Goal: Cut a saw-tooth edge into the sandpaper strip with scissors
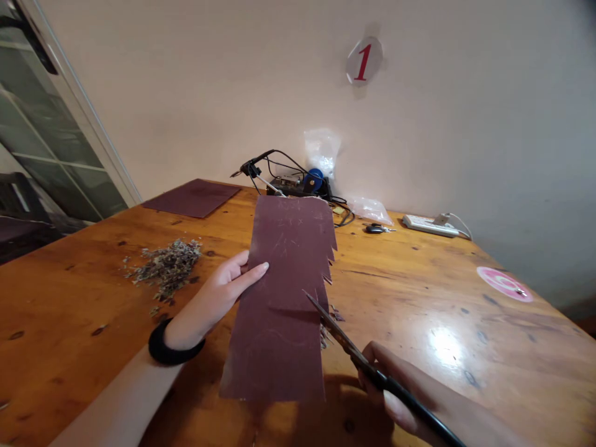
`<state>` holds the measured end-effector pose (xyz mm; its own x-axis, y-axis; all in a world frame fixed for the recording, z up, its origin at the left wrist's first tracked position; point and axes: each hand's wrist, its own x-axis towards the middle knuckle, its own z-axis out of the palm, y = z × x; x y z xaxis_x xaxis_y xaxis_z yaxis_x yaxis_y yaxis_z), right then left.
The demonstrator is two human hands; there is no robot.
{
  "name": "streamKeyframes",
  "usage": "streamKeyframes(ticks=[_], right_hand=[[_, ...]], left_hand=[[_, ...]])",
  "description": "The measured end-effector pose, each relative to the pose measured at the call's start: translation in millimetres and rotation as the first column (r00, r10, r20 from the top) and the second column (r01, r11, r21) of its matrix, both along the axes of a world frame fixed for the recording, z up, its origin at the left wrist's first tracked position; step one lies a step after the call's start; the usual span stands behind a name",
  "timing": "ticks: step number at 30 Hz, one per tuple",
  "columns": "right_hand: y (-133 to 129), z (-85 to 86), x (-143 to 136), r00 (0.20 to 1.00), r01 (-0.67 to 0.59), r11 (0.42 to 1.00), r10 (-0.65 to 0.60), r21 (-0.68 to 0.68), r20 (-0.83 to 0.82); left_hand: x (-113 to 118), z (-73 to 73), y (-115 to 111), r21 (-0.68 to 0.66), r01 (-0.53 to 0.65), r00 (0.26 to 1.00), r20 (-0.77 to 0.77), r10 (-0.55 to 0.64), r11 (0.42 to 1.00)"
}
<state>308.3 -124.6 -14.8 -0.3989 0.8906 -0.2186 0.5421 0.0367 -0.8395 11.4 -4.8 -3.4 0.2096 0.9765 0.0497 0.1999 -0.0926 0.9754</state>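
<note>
My left hand grips the left side of a stiff maroon sheet that looks like sandpaper, thumb on top and fingers behind. Pale scratches mark its face, and its right edge is cut into jagged notches. My right hand is closed around a black-handled pointed blade, whose tip lies over the middle of the sheet. Whether it is a knife or scissors seen edge-on I cannot tell. Small maroon scraps show beside the lower right edge of the sheet, partly behind the blade.
Greyish crumbly bits lie piled on the wooden table at left. Behind are another maroon sheet, a cabled device, plastic bags, keys and a power strip. A pink round sticker is at right.
</note>
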Motion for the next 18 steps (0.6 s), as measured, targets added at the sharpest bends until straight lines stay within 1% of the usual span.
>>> streamKeyframes(ticks=[2,6,9,11,15,18], right_hand=[[-1.9,-2.5,-1.5,1.000,-0.014,1.000,0.014,-0.015,0.022],[-0.3,-9.1,-7.8,0.995,0.005,1.000,-0.008,0.025,0.104],[0.2,-11.6,-11.5,0.992,0.028,0.998,-0.034,0.053,0.118],[-0.8,-10.5,-13.7,0.993,0.038,0.998,-0.044,0.059,0.114],[-1.2,-3.8,-18.6,0.986,0.024,0.999,-0.029,0.031,0.163],[0.8,-0.1,-17.6,0.990,-0.003,0.999,-0.002,0.033,0.142]], left_hand=[[0.3,0.2,-0.3,-0.015,-0.007,1.000,0.007,0.007,1.000],[2.0,1.2,-2.4,-0.053,0.008,0.998,0.056,-0.005,0.999],[3.0,1.3,-3.2,-0.073,-0.005,0.999,0.052,0.009,0.997],[2.9,0.8,-3.0,-0.079,-0.003,0.999,0.054,0.008,0.997],[1.1,-0.3,-2.4,-0.060,0.046,0.996,0.078,-0.042,0.997],[-0.1,-0.6,-2.3,-0.026,0.005,0.998,0.060,-0.003,1.000]])
